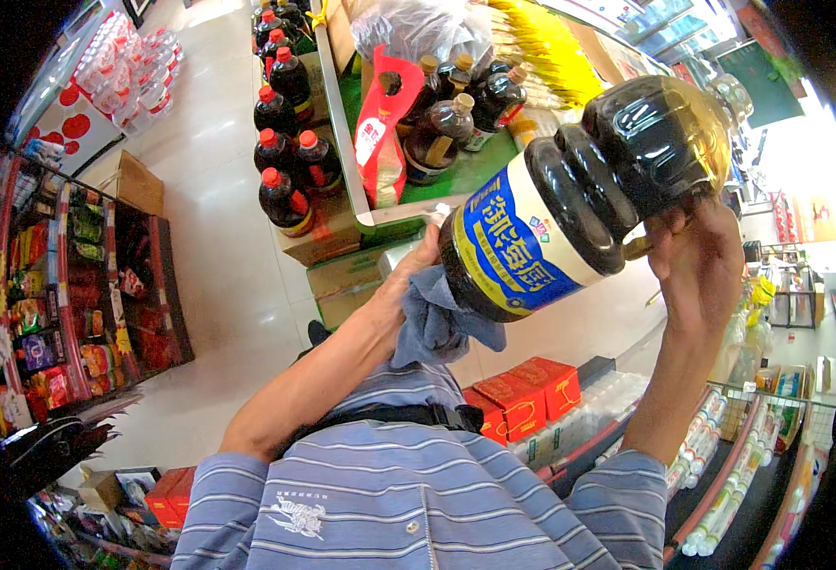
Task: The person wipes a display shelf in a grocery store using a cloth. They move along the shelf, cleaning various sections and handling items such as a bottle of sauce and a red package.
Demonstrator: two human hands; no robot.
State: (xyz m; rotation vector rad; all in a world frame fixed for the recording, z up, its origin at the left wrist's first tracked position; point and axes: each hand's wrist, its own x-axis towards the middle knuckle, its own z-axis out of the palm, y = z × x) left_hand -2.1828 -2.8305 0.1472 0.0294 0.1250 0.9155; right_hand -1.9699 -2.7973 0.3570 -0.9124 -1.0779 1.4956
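A large plastic bottle of dark liquid (pixel 567 206), with a blue, cream and yellow label, is held tilted in front of me, its upper end towards the right. My right hand (pixel 703 263) grips it near the upper end, partly hidden behind it. At the bottle's base is my left hand (pixel 418 267), with a crumpled blue-grey cloth (pixel 446 320) between it and the bottle. Behind, more dark bottles (pixel 439 135) with tan caps stand on a green-topped display table (pixel 428 191), beside a red bottle-shaped tag or pack (pixel 382 135).
Red-capped dark bottles (pixel 286 203) stand on cardboard boxes (pixel 325 239) left of the table. A snack shelf (pixel 111 285) is at the far left. Red gift boxes (pixel 525 399) and racks of rolled goods (pixel 738 470) lie low on the right. Bottled water packs (pixel 129 71) stand at upper left.
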